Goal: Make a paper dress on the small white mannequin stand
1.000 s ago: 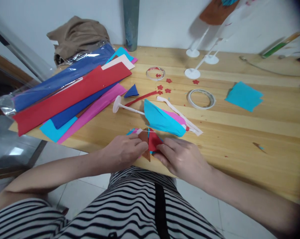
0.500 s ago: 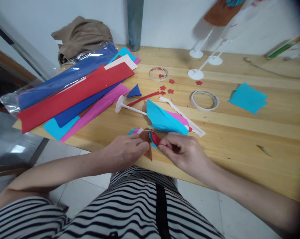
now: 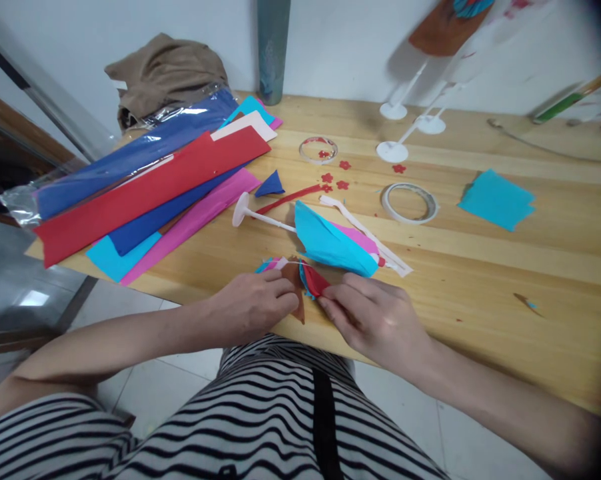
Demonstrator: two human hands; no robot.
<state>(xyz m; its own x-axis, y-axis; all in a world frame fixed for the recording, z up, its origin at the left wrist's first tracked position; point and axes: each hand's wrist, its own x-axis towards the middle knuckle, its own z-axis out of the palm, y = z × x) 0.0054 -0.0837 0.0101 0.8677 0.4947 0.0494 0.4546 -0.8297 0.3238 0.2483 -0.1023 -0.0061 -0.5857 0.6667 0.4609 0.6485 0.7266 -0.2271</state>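
Near the table's front edge my left hand is closed on a brown paper piece, whose far end has blue, pink and white bits. My right hand pinches a red paper piece between thumb and fingertips. The red piece is lined with blue paper at its left side and touches the brown piece. A thin white strip runs across the top of both. Just beyond the hands lies a white stand on its side, wrapped in blue paper with pink showing behind.
Coloured paper sheets are stacked at the left. Two tape rolls lie mid-table, with small red paper flowers scattered around. White stands are upright at the back. A blue paper square lies right.
My right hand has shifted slightly right and turned, its fingers now covering more of the red paper's tip. My left hand has barely moved.
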